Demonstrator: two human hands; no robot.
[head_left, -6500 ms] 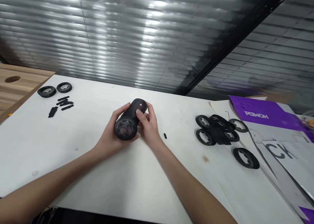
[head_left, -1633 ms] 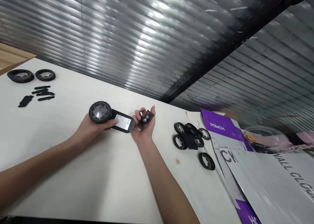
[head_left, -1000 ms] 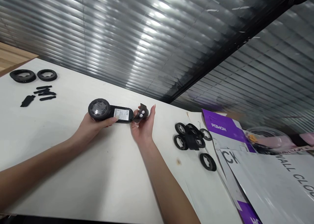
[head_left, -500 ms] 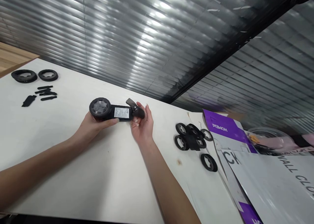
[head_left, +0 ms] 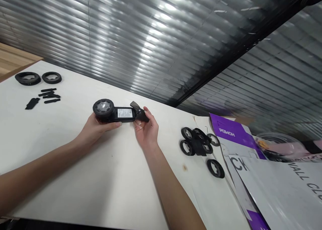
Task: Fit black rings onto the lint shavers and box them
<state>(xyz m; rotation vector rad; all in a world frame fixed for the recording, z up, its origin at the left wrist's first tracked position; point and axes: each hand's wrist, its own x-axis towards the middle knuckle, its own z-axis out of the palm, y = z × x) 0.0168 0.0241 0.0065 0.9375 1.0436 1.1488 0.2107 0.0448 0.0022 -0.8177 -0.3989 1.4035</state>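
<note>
A black fabric shaver (head_left: 125, 113) is held above the white table, its round head with a perforated metal foil facing up and a white printed label on its body. My left hand (head_left: 97, 127) is closed around the head end, thumb lying along the body's near side. At the other end, my right hand (head_left: 148, 129) grips the dark end piece (head_left: 142, 115), fingers behind it and partly hidden. A dark translucent flap (head_left: 135, 105) sticks up by that end piece. Whether the end piece is fully joined to the body, I cannot tell.
On the white table (head_left: 75, 176), black rings (head_left: 51, 77) and small black strips (head_left: 52, 95) lie at far left. Several more black rings (head_left: 187, 147) are piled at right, with one ring (head_left: 215, 168) nearer. Purple-and-white packaging (head_left: 226, 132) covers the right side; a corrugated metal wall (head_left: 113, 38) stands behind.
The view has shifted slightly. My right fingers have moved a little over the end piece, which now sits at a slightly different angle. My left hand keeps its hold.
</note>
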